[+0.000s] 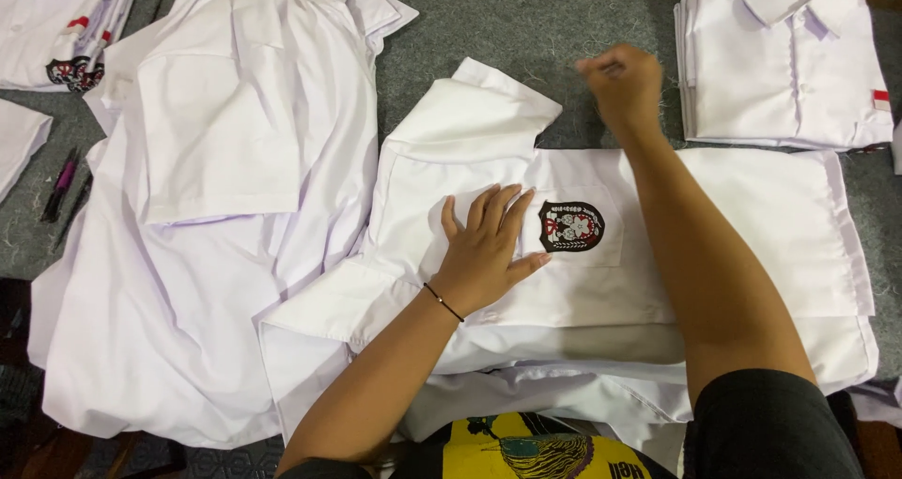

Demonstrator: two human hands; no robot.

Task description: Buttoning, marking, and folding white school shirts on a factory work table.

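Grey surface: your left hand (489, 249) lies open and flat on the white shirt (714, 244) left of its badge (570, 226); right hand (622, 83) fisted above it, contents unclear.

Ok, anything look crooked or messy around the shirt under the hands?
The spread shirt on the left lies rumpled, unlike the neat folded stack top right. The badge shirt under the left hand lies flat.

The left hand (489, 244) lies flat on a white shirt (601, 272), just at nine o'clock of its dark badge (570, 225). The right hand (622, 83) is closed at twelve o'clock.
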